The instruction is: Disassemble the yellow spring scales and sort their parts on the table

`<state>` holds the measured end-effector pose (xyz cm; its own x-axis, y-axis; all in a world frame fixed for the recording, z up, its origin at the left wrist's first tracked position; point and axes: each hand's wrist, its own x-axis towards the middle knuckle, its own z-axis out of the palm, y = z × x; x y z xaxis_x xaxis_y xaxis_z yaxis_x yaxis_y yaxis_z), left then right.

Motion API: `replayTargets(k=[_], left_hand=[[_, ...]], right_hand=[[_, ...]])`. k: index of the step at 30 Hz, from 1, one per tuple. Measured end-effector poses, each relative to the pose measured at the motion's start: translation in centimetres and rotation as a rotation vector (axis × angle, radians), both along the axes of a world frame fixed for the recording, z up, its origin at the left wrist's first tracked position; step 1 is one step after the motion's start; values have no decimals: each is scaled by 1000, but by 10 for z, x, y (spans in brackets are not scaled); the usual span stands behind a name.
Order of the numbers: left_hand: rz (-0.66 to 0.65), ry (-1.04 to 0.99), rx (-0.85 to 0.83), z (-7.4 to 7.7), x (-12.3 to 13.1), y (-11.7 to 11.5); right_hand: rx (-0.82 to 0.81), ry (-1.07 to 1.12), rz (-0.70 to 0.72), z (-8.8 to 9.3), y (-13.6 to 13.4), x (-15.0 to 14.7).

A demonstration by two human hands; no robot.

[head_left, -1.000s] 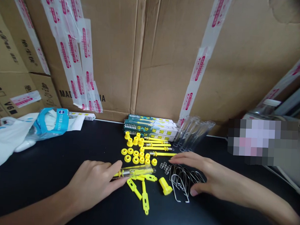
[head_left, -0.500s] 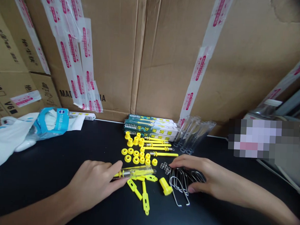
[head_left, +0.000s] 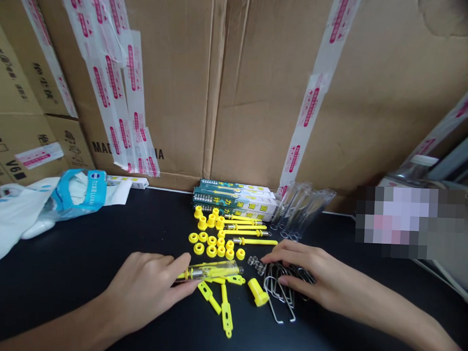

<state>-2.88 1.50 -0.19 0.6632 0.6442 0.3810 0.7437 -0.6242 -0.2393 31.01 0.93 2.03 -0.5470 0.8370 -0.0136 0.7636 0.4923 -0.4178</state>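
My left hand [head_left: 143, 290] rests its fingers on a clear-handled voltage tester screwdriver [head_left: 210, 271] with yellow parts, lying across the table. My right hand [head_left: 310, 280] curls over a bunch of bent steel wire clips [head_left: 279, 296], whose lower loops stick out below the fingers. Next to its fingertips lie small coil springs [head_left: 256, 265]. A yellow plastic cap [head_left: 258, 292] stands between my hands. Flat yellow clip pieces [head_left: 226, 312] lie below the tester. Farther back are yellow rings [head_left: 211, 245], yellow bushings [head_left: 203, 220] and yellow-and-metal rods [head_left: 247, 233].
Printed boxes [head_left: 235, 201] and clear plastic tubes [head_left: 298, 212] stand at the back of the black table [head_left: 79, 256], against taped cardboard cartons [head_left: 261, 94]. A white bag with blue trim [head_left: 80, 192] lies at the left. A blurred patch covers part of the right.
My right hand has moved down and closed over the wire clips, its fingers drawn closer together. The left hand and tester have shifted only slightly.
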Motion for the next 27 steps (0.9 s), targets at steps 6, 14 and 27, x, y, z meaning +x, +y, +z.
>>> replayTargets(k=[6,14,27], left_hand=[[-15,-17,12,-2,0,0],[-5,-29,50,-3,-2,1],[-228,-216,136,1,0,-7]], right_hand=[[111,37,-15,5,-1,-3],[110,11,45,17,-20,-34],[-15,297,-57,0,-20,-43]])
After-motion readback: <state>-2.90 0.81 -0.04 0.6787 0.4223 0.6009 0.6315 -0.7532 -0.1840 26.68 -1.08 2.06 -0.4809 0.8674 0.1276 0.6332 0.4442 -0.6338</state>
